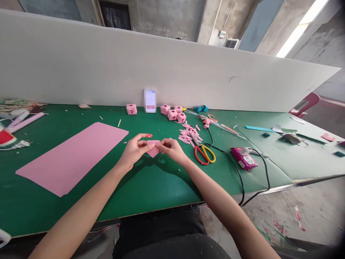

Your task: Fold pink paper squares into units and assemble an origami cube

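A small folded piece of pink paper point(153, 150) is pinched between both hands above the green table, its lower end tapering to a point. My left hand point(134, 150) grips its left edge with thumb and fingers; something red wraps one fingertip. From the other side, my right hand point(172, 149) pinches the upper right edge. The fingers partly hide the paper's top. Right of my right hand lie scissors point(204, 154) with red and yellow handles, their blades on a heap of pink paper scraps point(188, 133). Finished-looking pink paper boxes point(172, 114) with diamond-shaped openings stand behind.
Large pink paper sheets point(74, 158) lie at left. A phone point(150, 100) leans against the white partition point(107, 64). At right are a pink glue gun point(207, 122), a magenta power strip point(244, 158) and a black cable point(237, 172) hanging over the table edge.
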A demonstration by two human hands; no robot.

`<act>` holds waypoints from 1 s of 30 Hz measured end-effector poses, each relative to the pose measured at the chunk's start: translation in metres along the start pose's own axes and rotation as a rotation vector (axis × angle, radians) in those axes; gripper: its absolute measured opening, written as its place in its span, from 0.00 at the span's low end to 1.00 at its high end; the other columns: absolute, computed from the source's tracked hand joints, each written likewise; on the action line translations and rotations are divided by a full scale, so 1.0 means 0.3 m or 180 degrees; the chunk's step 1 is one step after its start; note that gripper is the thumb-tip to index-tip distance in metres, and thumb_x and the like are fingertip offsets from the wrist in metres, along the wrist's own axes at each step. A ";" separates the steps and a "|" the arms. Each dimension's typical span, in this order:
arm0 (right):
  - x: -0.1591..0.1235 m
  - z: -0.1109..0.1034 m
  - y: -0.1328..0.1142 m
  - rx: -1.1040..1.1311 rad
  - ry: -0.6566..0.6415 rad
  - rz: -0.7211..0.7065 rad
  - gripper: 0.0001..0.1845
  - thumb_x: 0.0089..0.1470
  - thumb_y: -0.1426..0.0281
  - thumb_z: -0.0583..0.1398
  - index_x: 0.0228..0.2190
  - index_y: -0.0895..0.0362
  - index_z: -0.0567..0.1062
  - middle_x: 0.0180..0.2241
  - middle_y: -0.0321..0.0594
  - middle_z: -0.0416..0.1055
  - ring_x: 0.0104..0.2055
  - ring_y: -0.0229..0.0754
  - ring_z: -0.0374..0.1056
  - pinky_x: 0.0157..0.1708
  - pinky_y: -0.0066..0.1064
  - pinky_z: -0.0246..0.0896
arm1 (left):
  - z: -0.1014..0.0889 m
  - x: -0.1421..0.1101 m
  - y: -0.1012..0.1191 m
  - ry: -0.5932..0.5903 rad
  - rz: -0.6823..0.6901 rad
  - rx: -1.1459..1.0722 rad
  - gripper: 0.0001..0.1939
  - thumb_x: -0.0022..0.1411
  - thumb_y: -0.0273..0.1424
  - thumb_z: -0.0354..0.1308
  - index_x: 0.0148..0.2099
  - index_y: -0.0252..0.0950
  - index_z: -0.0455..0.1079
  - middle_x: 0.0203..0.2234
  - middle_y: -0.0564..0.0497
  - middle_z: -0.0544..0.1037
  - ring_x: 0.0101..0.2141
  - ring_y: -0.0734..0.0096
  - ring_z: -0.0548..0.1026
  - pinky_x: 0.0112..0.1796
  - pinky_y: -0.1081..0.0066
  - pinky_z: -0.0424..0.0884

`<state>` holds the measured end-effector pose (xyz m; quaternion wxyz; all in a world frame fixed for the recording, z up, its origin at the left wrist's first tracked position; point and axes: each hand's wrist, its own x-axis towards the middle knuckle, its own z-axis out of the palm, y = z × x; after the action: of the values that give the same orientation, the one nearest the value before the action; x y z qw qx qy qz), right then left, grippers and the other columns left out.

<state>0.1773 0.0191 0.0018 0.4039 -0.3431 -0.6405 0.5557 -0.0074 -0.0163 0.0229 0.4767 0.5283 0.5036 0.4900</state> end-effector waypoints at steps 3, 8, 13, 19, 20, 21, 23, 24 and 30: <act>-0.001 0.002 -0.001 -0.0108 0.0020 -0.0074 0.22 0.51 0.51 0.65 0.25 0.57 0.73 0.24 0.36 0.73 0.27 0.37 0.67 0.29 0.29 0.62 | 0.000 0.001 -0.003 0.0056 0.0038 0.0114 0.31 0.49 0.43 0.72 0.53 0.39 0.69 0.31 0.52 0.79 0.35 0.64 0.79 0.38 0.68 0.71; -0.005 0.002 -0.011 -0.0197 0.0180 -0.0218 0.18 0.54 0.54 0.62 0.28 0.57 0.72 0.26 0.34 0.72 0.29 0.38 0.69 0.30 0.29 0.63 | 0.003 0.000 0.000 -0.0017 0.0027 0.0200 0.31 0.50 0.42 0.71 0.54 0.39 0.69 0.26 0.57 0.74 0.32 0.66 0.77 0.35 0.69 0.69; -0.002 0.001 0.002 -0.0425 0.0151 -0.0285 0.17 0.56 0.54 0.60 0.29 0.57 0.71 0.25 0.34 0.70 0.27 0.36 0.65 0.28 0.28 0.60 | 0.006 -0.002 0.005 -0.0235 -0.0045 0.0241 0.30 0.52 0.41 0.70 0.54 0.38 0.69 0.25 0.57 0.73 0.31 0.67 0.76 0.35 0.69 0.69; 0.001 0.002 0.021 -0.0779 -0.0091 -0.0313 0.23 0.59 0.49 0.56 0.26 0.55 0.69 0.25 0.35 0.70 0.26 0.36 0.63 0.28 0.29 0.59 | 0.008 -0.002 0.005 0.0023 0.0053 0.0160 0.30 0.50 0.40 0.71 0.54 0.38 0.69 0.24 0.58 0.71 0.28 0.69 0.74 0.32 0.71 0.67; 0.000 0.002 0.021 -0.0830 -0.0093 -0.0353 0.24 0.59 0.49 0.56 0.25 0.55 0.68 0.24 0.35 0.70 0.26 0.36 0.63 0.28 0.29 0.58 | 0.008 -0.002 0.005 0.0023 0.0037 0.0128 0.30 0.50 0.39 0.71 0.54 0.39 0.69 0.24 0.58 0.71 0.28 0.69 0.74 0.32 0.70 0.67; 0.000 0.002 0.021 -0.0859 -0.0073 -0.0385 0.24 0.59 0.48 0.56 0.25 0.55 0.68 0.24 0.35 0.69 0.26 0.36 0.62 0.28 0.29 0.57 | 0.009 -0.003 0.005 0.0019 0.0019 0.0089 0.30 0.49 0.39 0.71 0.54 0.39 0.68 0.24 0.58 0.71 0.28 0.68 0.75 0.33 0.70 0.68; 0.000 0.001 0.020 -0.0851 -0.0027 -0.0397 0.25 0.58 0.46 0.56 0.25 0.55 0.67 0.23 0.35 0.69 0.26 0.37 0.62 0.28 0.29 0.56 | 0.010 -0.003 0.005 0.0017 -0.0004 0.0009 0.31 0.49 0.39 0.71 0.54 0.38 0.68 0.24 0.57 0.73 0.29 0.67 0.75 0.35 0.69 0.69; 0.001 0.001 0.020 -0.0805 -0.0021 -0.0380 0.26 0.58 0.46 0.57 0.25 0.55 0.67 0.23 0.35 0.69 0.26 0.37 0.62 0.28 0.29 0.56 | 0.009 -0.002 0.005 0.0016 -0.0003 -0.0016 0.31 0.49 0.39 0.71 0.54 0.38 0.68 0.24 0.57 0.74 0.29 0.67 0.75 0.36 0.68 0.69; -0.004 0.000 0.017 -0.0543 -0.0209 -0.0249 0.24 0.56 0.47 0.60 0.29 0.56 0.71 0.26 0.37 0.73 0.28 0.39 0.67 0.31 0.31 0.60 | 0.003 0.002 -0.001 0.0226 0.0097 -0.0027 0.29 0.50 0.38 0.70 0.53 0.39 0.69 0.24 0.58 0.74 0.28 0.69 0.74 0.36 0.68 0.69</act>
<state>0.1779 0.0188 -0.0032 0.3734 -0.3326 -0.7114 0.4939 -0.0065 -0.0156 0.0224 0.4533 0.5161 0.5101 0.5177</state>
